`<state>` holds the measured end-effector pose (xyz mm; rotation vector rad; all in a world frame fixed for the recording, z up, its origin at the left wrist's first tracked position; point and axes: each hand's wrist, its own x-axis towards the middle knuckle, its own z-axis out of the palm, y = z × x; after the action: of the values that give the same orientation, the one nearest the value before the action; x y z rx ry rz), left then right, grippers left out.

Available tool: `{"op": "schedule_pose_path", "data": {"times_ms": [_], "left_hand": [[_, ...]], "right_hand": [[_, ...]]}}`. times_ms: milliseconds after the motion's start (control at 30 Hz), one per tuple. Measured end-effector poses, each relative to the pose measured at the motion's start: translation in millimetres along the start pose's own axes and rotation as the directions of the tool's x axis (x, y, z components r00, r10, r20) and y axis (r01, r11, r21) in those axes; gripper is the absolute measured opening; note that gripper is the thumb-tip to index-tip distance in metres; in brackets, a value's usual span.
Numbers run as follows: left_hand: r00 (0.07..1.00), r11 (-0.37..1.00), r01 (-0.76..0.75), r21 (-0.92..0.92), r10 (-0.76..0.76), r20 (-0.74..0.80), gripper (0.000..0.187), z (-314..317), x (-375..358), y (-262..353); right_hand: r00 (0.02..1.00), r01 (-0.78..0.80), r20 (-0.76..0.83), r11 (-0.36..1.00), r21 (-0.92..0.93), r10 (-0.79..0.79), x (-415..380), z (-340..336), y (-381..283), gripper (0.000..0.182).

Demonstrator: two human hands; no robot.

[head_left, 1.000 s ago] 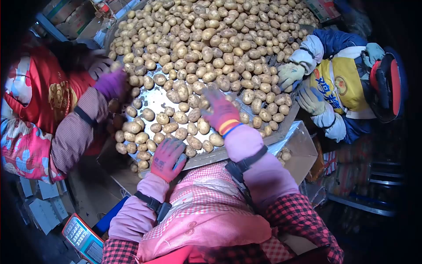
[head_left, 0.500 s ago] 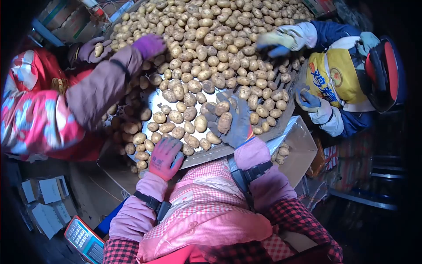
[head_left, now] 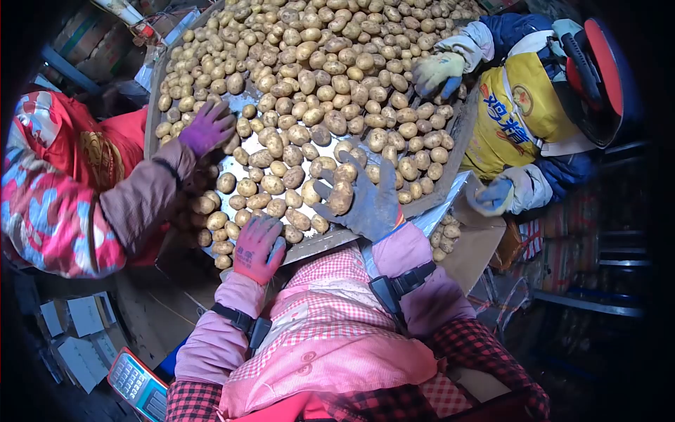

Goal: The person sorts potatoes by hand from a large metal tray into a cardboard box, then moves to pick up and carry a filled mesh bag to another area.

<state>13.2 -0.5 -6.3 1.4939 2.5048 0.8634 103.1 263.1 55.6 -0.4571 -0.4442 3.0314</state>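
Observation:
Potatoes (head_left: 337,84) cover a large wooden-edged table (head_left: 327,243), with a pale shiny surface showing between those nearest me. My left hand (head_left: 259,247), in a pink and grey glove, rests at the near edge, fingers slightly apart beside several potatoes, holding none. Further right, my right hand (head_left: 367,200) wears a grey glove and is turned palm up with fingers spread. An oblong potato (head_left: 341,197) lies on its fingers, and another potato (head_left: 345,173) sits just above it.
At the left, a co-worker's purple-gloved hand (head_left: 208,128) reaches over the potatoes. A co-worker at the right has one gloved hand (head_left: 439,74) on the pile and another (head_left: 495,195) beside the table. A cardboard box (head_left: 474,243) with potatoes stands below the right edge.
My right hand has opened wider under the potatoes, its palm more exposed. The left co-worker's purple glove has moved down and left. The right co-worker's upper hand has turned downward.

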Motion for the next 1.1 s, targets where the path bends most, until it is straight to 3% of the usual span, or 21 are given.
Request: {"op": "schedule_pose_path", "data": {"times_ms": [133,200,233,300,367,433,533,633,700,733,767,833,1100], "left_hand": [[1.000,1.000,0.001,0.002,-0.001,-0.014,0.046,0,2,2],[1.000,1.000,-0.012,-0.002,0.012,-0.014,0.045,0,5,3],[1.000,1.000,-0.011,0.014,0.012,-0.016,0.044,-2,4,2],[0.999,0.999,-0.028,0.024,0.029,-0.014,0.044,-4,3,2],[0.997,0.998,0.060,-0.033,-0.058,0.056,0.043,-6,1,2],[0.926,0.920,0.357,-0.163,-0.325,0.193,0.044,-5,-1,15],[0.999,0.999,-0.041,0.007,0.041,0.011,0.044,4,4,5],[0.999,0.999,-0.042,0.034,0.042,0.028,0.044,2,4,4],[0.998,0.998,-0.055,0.034,0.054,0.022,0.045,4,4,3],[0.998,0.998,-0.055,0.033,0.055,0.013,0.045,4,3,3],[0.998,0.998,-0.057,0.035,0.057,0.013,0.045,3,3,3],[0.996,0.996,-0.088,0.029,0.089,-0.013,0.046,2,3,4],[0.993,0.992,-0.115,-0.046,0.114,-0.022,0.042,-29,-18,30]], "right_hand": [[0.999,0.027,-0.034,1.000,-0.004,-0.027,-7,4,2,0.090],[0.970,0.117,-0.194,0.982,-0.151,-0.146,-12,5,5,0.074],[0.968,0.130,-0.197,0.981,-0.143,-0.157,-15,1,5,0.074],[0.973,0.092,-0.207,0.994,-0.060,-0.103,-22,-13,1,0.053],[0.973,0.116,-0.193,0.990,-0.081,-0.129,-28,-22,-5,0.049],[0.955,0.077,-0.268,0.980,-0.184,-0.126,-38,-28,-15,0.049],[0.938,0.126,-0.305,0.982,-0.138,-0.163,-61,-27,-19,0.049],[0.963,0.210,-0.184,0.977,0.040,-0.199,-70,-23,-13,0.051],[0.903,0.313,-0.334,0.947,0.078,-0.271,-79,-7,-12,0.062],[0.909,0.317,-0.302,0.947,0.054,-0.287,-82,-13,-11,0.074],[0.909,0.318,-0.300,0.946,0.055,-0.288,-84,-12,-11,0.074],[0.933,0.295,-0.271,0.934,0.201,-0.236,-88,-8,-11,0.065],[0.970,0.066,-0.241,0.992,0.104,-0.039,-64,4,2,0.076]]}}
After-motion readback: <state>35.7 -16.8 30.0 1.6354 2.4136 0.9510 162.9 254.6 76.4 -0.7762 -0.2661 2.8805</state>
